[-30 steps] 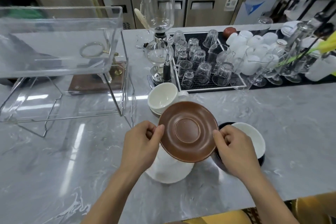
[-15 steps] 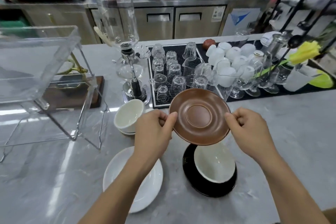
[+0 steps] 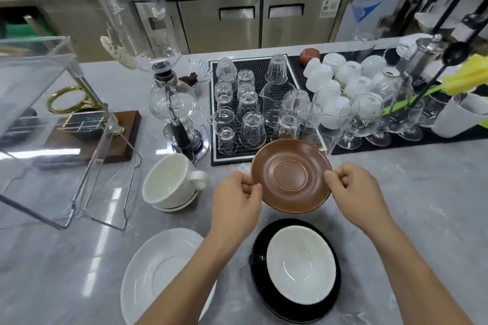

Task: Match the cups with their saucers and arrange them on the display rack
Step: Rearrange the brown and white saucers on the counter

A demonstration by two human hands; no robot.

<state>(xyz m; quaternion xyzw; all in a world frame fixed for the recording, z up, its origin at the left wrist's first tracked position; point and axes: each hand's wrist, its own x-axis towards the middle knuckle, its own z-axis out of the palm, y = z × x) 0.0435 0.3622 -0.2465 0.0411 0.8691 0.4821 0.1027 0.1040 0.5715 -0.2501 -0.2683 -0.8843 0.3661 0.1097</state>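
At the far left stands the clear display rack (image 3: 66, 124), with no cup or saucer visible on its shelves, so nothing appears to have been arranged yet. Just right of it, on the marble counter (image 3: 422, 179), a white cup (image 3: 170, 182) sits on a white saucer (image 3: 175, 206) — seemingly one pair already matched. Nearer the person lies a second, larger white saucer (image 3: 161, 272) with nothing on it.

The left hand (image 3: 235, 200) pinches the left edge of the brown saucer (image 3: 290, 175) between thumb and fingers, and the right hand (image 3: 356, 192) grips its right edge the same way. The saucer is held in the air above the counter, tilted so its face shows to the camera, just in front of the black mat of upturned glasses (image 3: 250, 103). Below it, a black cup (image 3: 301, 264) with a white inside rests on a black saucer (image 3: 266, 295), apparently a second matched pair.

What is left, by the look of it: a cup for the brown saucer, one for the bare white saucer, and moving every set onto the rack.

Compared with half a second ago the grip is unchanged — both hands on the same edges — and the saucer has been carried slightly up and away from the body, while the camera has tipped so more of the black set shows.
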